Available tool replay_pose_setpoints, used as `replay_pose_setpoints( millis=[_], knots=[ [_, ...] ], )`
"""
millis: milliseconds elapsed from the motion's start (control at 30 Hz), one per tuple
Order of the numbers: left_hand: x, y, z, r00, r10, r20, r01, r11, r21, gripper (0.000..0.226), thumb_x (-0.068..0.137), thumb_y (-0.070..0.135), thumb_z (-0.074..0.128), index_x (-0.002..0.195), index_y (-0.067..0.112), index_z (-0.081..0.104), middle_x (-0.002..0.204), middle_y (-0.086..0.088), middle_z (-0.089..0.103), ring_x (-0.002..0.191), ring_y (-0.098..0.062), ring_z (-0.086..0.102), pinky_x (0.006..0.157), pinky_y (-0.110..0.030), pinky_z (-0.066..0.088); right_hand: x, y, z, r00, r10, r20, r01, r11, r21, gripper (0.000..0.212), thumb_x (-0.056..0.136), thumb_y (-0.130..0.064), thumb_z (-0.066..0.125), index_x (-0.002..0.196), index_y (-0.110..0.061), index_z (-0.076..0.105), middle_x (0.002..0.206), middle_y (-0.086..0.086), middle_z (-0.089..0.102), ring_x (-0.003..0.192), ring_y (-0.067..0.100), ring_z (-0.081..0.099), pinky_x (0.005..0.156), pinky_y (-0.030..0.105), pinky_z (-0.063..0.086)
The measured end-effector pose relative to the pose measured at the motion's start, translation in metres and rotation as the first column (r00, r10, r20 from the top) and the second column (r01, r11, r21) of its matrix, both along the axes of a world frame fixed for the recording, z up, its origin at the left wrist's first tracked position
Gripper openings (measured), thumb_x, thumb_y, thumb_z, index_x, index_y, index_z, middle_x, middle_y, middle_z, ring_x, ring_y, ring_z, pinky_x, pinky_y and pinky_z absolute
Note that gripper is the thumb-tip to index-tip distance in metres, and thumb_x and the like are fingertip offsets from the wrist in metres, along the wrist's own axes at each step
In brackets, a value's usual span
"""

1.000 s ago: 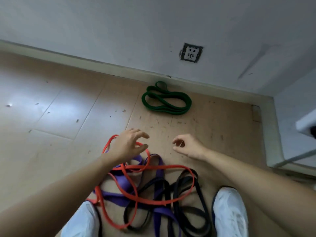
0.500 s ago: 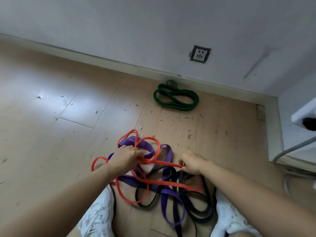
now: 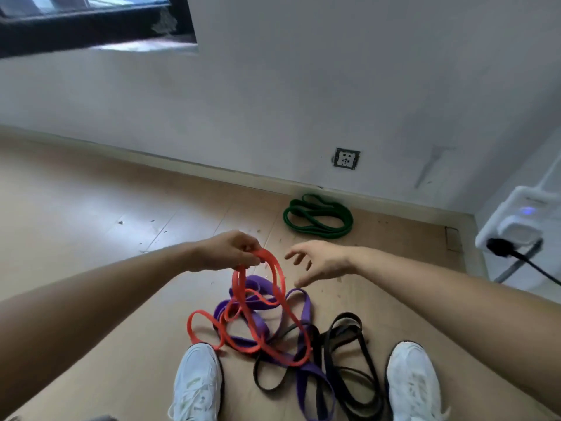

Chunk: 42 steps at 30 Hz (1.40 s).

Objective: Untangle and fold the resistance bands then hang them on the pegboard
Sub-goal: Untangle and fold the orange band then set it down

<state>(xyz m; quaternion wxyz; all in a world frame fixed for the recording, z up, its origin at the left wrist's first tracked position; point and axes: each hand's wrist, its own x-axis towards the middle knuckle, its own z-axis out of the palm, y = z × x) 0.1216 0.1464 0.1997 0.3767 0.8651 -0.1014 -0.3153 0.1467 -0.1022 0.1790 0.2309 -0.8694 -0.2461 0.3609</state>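
Orange rubber, thin and flat: the orange band (image 3: 283, 287) is the one in hand. The left hand (image 3: 226, 252) has its fingers clamped on the top of a gathered loop and holds it above the floor (image 3: 91, 238), while the rest hangs down into the pile. The right hand (image 3: 321, 259) is just to the right of that loop, with its fingers spread and holding nothing.

The lower part of the band lies on the floor between the two white shoes (image 3: 197, 384), looped over and through the wider purple band (image 3: 314, 390). The black band (image 3: 347, 316) lies to the right of these and crosses the purple one. A green band (image 3: 321, 234) lies coiled by itself at the far wall, well apart from the tangle.

This looks like light, limp and stretchy material. It should sag wherever it is unsupported, and it is likely to lengthen rather than slide when pulled. Rubber tends to grip rubber, so a hard tug would probably tighten the crossings and drag the purple band up too.

The better hold for the free hand seems to be the hanging strand just below the left hand's pinch. From there it could work down hand over hand, opening each crossing in turn. The pegboard is not in view.
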Motion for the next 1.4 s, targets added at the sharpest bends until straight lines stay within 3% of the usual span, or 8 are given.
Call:
replay_pose_setpoints(
  millis=[267,400,567,733,900,1067,1267,1400],
  knots=[
    [-0.023,-0.015,0.121,0.971,0.127,0.201,-0.067,0.957,-0.282,0.022,0.096,0.024,0.063,0.107,0.007,0.071,0.082,-0.002,0.067,0.077,-0.018,0.065,0.076,-0.029,0.057,-0.023,0.024,0.112,0.992,-0.115,0.045,0.094,0.939,0.330,0.011,0.097,-0.023,0.065,0.102,-0.014,0.069,0.098,0.004,0.073,0.090,0.015,0.070,0.080,0.031,0.055],
    [-0.028,-0.013,0.150,0.916,0.272,0.295,-0.151,0.915,-0.375,0.020,0.095,0.022,0.065,0.102,0.004,0.070,0.077,-0.002,0.062,0.071,-0.014,0.059,0.069,-0.025,0.051,-0.015,0.011,0.166,0.963,-0.261,0.063,0.197,0.845,0.498,0.014,0.097,-0.023,0.065,0.101,-0.010,0.070,0.090,0.009,0.072,0.080,0.020,0.072,0.075,0.034,0.061],
    [-0.023,-0.011,0.143,0.914,0.280,0.292,-0.179,0.927,-0.328,0.014,0.097,0.020,0.063,0.098,0.008,0.068,0.091,-0.009,0.070,0.089,-0.025,0.068,0.089,-0.037,0.054,-0.017,0.004,0.197,0.882,-0.455,0.123,0.274,0.707,0.651,0.018,0.095,-0.021,0.068,0.101,-0.005,0.073,0.081,0.005,0.070,0.072,0.016,0.069,0.063,0.026,0.055],
    [-0.013,-0.022,0.150,0.940,0.253,0.228,-0.129,0.883,-0.452,0.036,0.093,0.028,0.063,0.117,0.000,0.065,0.105,-0.014,0.074,0.102,-0.030,0.072,0.093,-0.039,0.058,-0.014,-0.002,0.203,0.824,-0.556,-0.109,0.408,0.449,0.795,0.015,0.097,-0.015,0.066,0.099,0.000,0.069,0.085,0.011,0.070,0.076,0.021,0.071,0.068,0.032,0.059],
    [-0.005,-0.033,0.154,0.931,0.312,0.192,-0.160,0.817,-0.553,0.025,0.100,0.020,0.057,0.118,0.006,0.068,0.097,-0.009,0.074,0.092,-0.026,0.072,0.086,-0.036,0.059,-0.005,-0.015,0.209,0.807,-0.569,-0.158,0.453,0.424,0.784,0.015,0.098,-0.015,0.063,0.098,-0.001,0.068,0.084,0.011,0.068,0.076,0.021,0.070,0.066,0.029,0.058],
    [0.002,-0.043,0.160,0.880,0.425,0.212,-0.222,0.763,-0.607,0.021,0.103,0.018,0.055,0.118,0.008,0.064,0.091,-0.005,0.075,0.083,-0.020,0.070,0.079,-0.032,0.058,0.008,-0.026,0.208,0.702,-0.621,-0.348,0.588,0.229,0.776,0.013,0.101,-0.012,0.058,0.093,-0.005,0.067,0.077,0.009,0.070,0.068,0.018,0.070,0.061,0.028,0.058],
    [0.006,-0.061,0.151,0.919,0.352,0.175,-0.216,0.824,-0.524,0.017,0.104,0.020,0.052,0.110,0.010,0.065,0.088,-0.002,0.075,0.083,-0.018,0.068,0.076,-0.030,0.054,0.014,-0.033,0.209,0.742,-0.596,-0.307,0.605,0.398,0.690,0.018,0.103,-0.017,0.054,0.105,-0.006,0.068,0.090,0.009,0.077,0.081,0.023,0.075,0.075,0.036,0.062],
    [0.015,-0.060,0.150,0.845,0.528,0.080,-0.369,0.686,-0.627,0.020,0.101,0.014,0.046,0.092,0.010,0.064,0.067,-0.001,0.062,0.066,-0.017,0.059,0.065,-0.028,0.047,0.018,-0.050,0.202,0.803,-0.564,-0.191,0.562,0.611,0.557,0.022,0.103,-0.019,0.053,0.103,-0.008,0.071,0.093,0.010,0.077,0.084,0.022,0.073,0.079,0.038,0.055]
  ],
)
